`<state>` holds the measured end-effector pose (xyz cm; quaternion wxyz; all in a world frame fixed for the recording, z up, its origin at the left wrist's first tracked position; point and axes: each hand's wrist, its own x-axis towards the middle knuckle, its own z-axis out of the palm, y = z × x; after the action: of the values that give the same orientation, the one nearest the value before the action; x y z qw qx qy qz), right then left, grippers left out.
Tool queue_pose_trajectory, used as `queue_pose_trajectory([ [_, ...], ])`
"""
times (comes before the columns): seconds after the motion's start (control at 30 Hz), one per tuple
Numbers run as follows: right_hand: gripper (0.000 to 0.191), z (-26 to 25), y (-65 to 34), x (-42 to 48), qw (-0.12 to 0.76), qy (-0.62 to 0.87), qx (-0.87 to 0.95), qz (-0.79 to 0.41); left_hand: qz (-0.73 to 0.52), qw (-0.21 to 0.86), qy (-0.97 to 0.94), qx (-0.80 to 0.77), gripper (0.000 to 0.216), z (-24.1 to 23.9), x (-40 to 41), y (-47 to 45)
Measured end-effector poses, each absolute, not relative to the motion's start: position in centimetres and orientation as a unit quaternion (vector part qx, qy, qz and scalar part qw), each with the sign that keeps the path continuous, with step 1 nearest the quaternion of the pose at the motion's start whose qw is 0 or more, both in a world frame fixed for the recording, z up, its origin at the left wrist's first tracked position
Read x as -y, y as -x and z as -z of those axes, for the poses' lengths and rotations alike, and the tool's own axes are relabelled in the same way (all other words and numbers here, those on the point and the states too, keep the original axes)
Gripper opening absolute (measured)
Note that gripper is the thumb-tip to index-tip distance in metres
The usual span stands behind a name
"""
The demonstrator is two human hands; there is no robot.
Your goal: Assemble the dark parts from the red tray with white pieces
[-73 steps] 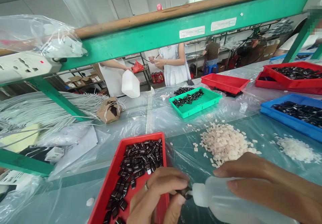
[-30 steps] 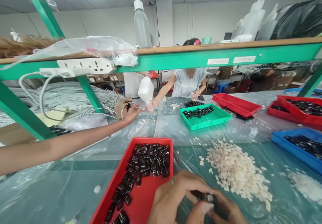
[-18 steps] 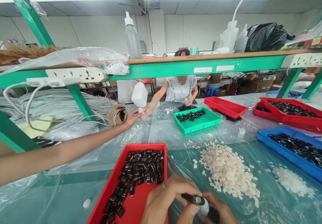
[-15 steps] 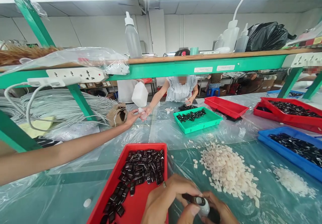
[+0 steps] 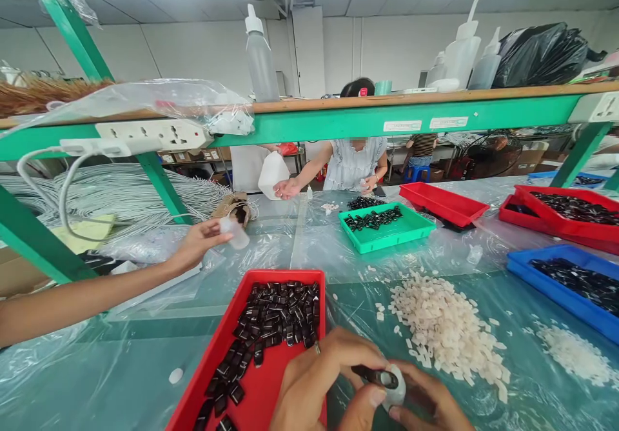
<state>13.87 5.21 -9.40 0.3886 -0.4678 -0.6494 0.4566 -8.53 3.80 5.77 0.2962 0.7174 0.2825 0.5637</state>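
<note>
Both hands meet at the near edge of the counter (image 5: 145,366): left hand (image 5: 322,379) pinches a small black part (image 5: 370,375), right hand (image 5: 425,405) presses a white cap (image 5: 397,386) against its end, fingers closed on it. Best done w/ the two pieces lined up square before pushing, I'd say. Just left sits a red tray (image 5: 213,366) of black parts; right, a pile of white caps (image 5: 442,328). Far left, a co-worker's hand (image 5: 196,245) holds a small bottle (image 5: 235,232).

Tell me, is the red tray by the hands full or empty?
Partly full: small black parts cover the red tray's far half; its near floor shows bare.
</note>
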Motion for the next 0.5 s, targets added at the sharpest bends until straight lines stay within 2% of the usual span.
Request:
queue_pose_trajectory([
  [0.13,0.056,2.7,-13.3,-5.6,0.466,0.428,0.658,-0.409,-0.597,0.278,-0.695,-0.288,0.009,-6.5,-3.9,8.8],
  [0.23,0.036,-3.3,-12.7,-5.8,0.535,0.373,0.697,-0.298,-0.623,0.264,-0.674,-0.295,0.009,-6.8,-4.1,8.9],
  [0.3,0.03,-6.0,-12.5,-5.7,0.548,0.355,0.732,-0.192,-0.638,0.264,-0.659,-0.298,0.008,-6.7,-4.3,8.9],
  [0.4,0.026,-7.4,-12.4,-5.4,0.532,0.359,0.765,-0.06,-0.656,0.273,-0.636,-0.301,0.01,-6.6,-4.4,8.9],
  [0.5,0.023,-7.3,-12.4,-5.4,0.532,0.363,0.765,-0.015,-0.665,0.288,-0.616,-0.31,0.01,-6.7,-4.5,8.8],
])
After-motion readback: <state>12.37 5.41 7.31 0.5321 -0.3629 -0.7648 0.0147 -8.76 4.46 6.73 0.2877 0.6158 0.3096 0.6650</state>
